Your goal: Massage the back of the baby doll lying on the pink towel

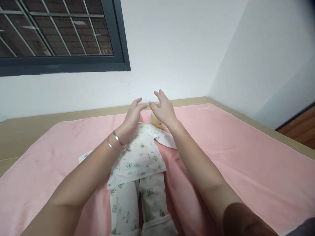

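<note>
1. The left hand [132, 117] is held at the neck end of a printed white top [142, 154], thumb and fingers parted; nothing is seen gripped, and whether the cloth is touched cannot be told.
2. The right hand [164, 109] is raised beside a yellowish item [156, 122], its digits also spread, with nothing seen between them. The two hands are angled towards each other, apparently so that the space beyond the neck is framed from both sides.
3. The top is spread on a pink cover [246, 144], its hem laid over the upper end of matching trousers [152, 193], so their waist is hidden. The two pieces are thus arranged as if worn.
4. One sleeve [166, 139] is stretched outwards and partly crossed by the right forearm; the opposite side is mostly hidden by the left forearm.
5. Bracelets [117, 138] are worn on the left wrist, above the cloth.
</note>
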The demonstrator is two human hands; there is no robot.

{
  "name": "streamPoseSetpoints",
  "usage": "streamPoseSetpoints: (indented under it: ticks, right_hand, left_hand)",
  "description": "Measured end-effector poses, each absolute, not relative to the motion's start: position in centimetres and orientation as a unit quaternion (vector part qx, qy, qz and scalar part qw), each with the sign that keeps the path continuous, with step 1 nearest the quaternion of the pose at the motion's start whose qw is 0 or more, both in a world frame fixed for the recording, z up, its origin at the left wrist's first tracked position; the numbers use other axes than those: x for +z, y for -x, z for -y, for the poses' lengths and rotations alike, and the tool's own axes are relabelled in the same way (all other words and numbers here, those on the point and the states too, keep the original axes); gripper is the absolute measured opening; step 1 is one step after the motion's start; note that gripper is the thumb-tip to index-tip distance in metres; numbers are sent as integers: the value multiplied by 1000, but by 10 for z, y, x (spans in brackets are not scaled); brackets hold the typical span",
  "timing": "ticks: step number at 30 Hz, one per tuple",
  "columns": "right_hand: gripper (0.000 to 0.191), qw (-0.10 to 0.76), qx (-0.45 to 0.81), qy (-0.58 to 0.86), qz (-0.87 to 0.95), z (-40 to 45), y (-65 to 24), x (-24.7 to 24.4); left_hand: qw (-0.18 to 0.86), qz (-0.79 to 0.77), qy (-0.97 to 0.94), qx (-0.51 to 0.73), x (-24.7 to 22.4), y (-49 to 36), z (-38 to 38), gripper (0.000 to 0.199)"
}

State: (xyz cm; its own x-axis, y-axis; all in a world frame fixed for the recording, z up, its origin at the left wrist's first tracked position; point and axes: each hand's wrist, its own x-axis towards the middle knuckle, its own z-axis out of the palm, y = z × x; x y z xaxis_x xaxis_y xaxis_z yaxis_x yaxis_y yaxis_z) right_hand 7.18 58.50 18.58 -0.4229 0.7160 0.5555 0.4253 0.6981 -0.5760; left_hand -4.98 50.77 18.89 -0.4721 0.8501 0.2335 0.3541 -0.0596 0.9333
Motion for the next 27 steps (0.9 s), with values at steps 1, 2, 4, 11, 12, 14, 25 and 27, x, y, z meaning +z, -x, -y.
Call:
streamPoseSetpoints:
  ticks: [1,2,4,11,12,14,25,27]
  right_hand:
    - [61,402,173,346,830,-594,-67,177]
    - [61,387,168,345,838,-601,-63,168]
    - [61,350,144,339,862,-610,-55,153]
    - [53,348,8,312,884,-617,-50,136]
    - [51,359,6,312,880,-618,-49,135]
    - [46,383,11,314,869,-621,-45,132]
    - [44,426,28,387,817,-613,-31,124]
    - [45,420,20,392,818,-612,-32,122]
  left_hand:
    - [252,-645,-431,578,192,51,-521,67]
    - [277,-637,-407,592,193,53,-532,67]
    - [321,-624,-379,604,193,57,-549,68]
    - [472,-512,-357,622,179,60,-559,72]
    - [493,-485,-333,641,179,58,-559,70]
    - [533,-428,-271,678,178,53,-558,65]
    - [525,-363,-54,768,187,42,-497,67]
    - [526,-359,-54,769,196,45,-471,69]
